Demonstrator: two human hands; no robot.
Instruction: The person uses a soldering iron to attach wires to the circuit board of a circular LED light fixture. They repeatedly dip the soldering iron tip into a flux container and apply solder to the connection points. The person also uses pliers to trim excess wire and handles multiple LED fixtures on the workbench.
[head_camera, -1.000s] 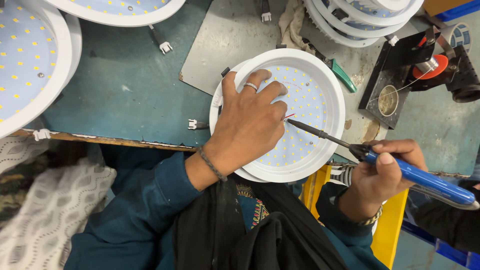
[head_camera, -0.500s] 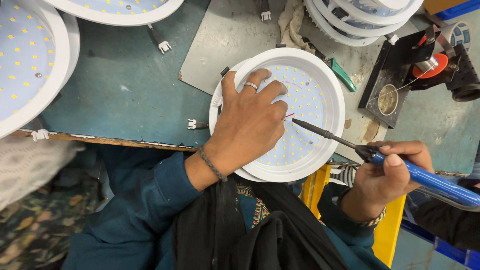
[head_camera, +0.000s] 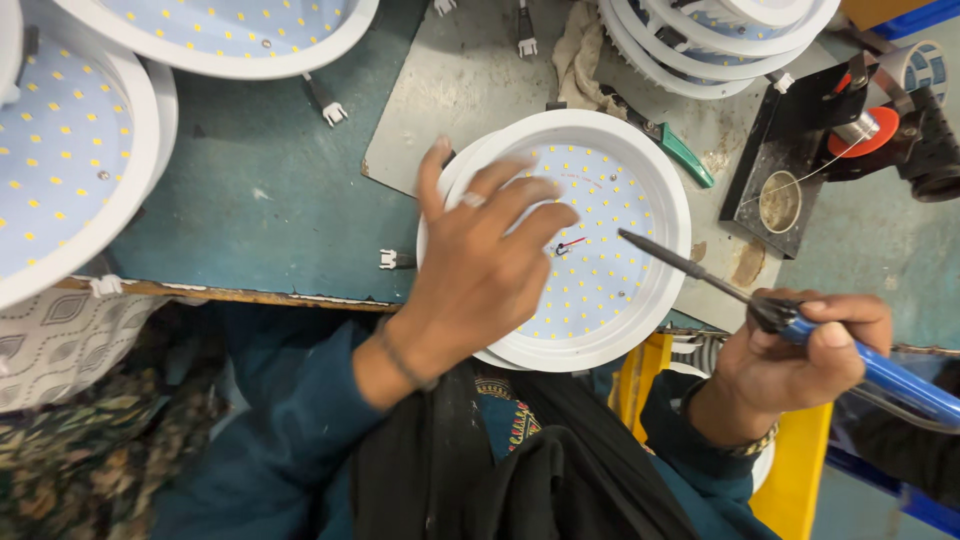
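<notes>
A round white LED downlight (head_camera: 610, 170) lies face up on the grey mat, its board dotted with small yellow LEDs. My left hand (head_camera: 480, 270) rests flat on its left side, fingers spread over the board, next to a short red wire (head_camera: 570, 243) near the board's middle. My right hand (head_camera: 800, 355) grips a blue-handled soldering iron (head_camera: 880, 370) at the lower right. The iron's dark tip (head_camera: 625, 236) points left and hovers over the board, a little to the right of the red wire.
More white LED downlights lie at far left (head_camera: 60, 160), top left (head_camera: 230, 30) and stacked at top right (head_camera: 710, 40). A black stand with a solder spool (head_camera: 865, 130) and tip cleaner (head_camera: 780, 200) sits at right. A green-handled tool (head_camera: 685, 155) and a rag (head_camera: 580, 50) lie behind the lamp.
The soldering iron's tip has drawn back to the right, away from the red wire. My left hand has shifted slightly left on the lamp, its fingers spread wider.
</notes>
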